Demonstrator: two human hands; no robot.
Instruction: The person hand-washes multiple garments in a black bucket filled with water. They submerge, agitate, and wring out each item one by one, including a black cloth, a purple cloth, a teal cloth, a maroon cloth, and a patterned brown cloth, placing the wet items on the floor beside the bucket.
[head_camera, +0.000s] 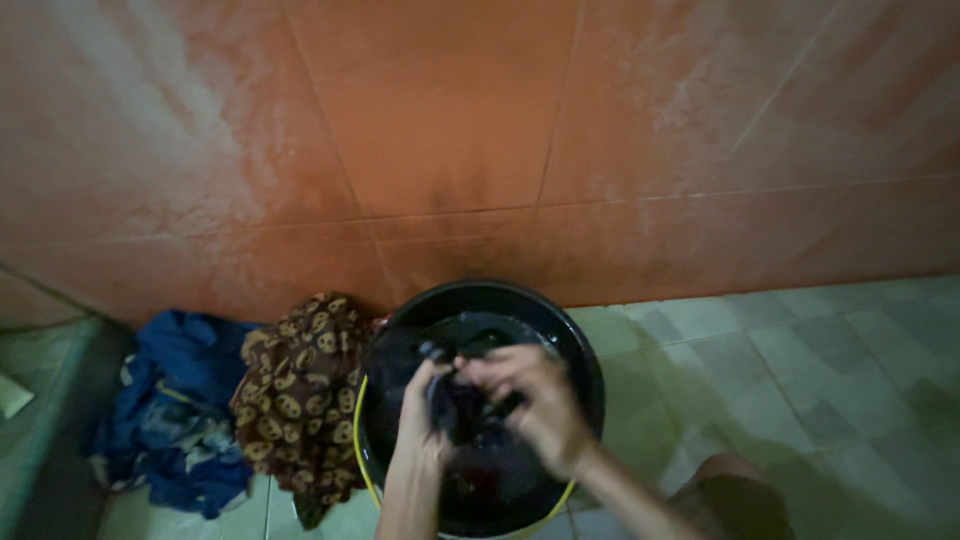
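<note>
Both hands, left hand (423, 420) and right hand (537, 400), grip clamped on dark wet cloth (462, 398) over black basin (585, 350) of water.

Black basin (585, 345): smooth, glossy plastic. Inside it, dark cloth (455, 405), wet-looking, limp. Left of basin: brown patterned fabric (300, 390), soft, matt; beyond that, blue cloth (180, 420), crumpled. Wall (480, 130) behind basin: orange glazed tile, faint sheen. Floor (800, 370): grey-green tile, dull.

Orange tiled wall (450, 120), grey floor (800, 350)
</note>
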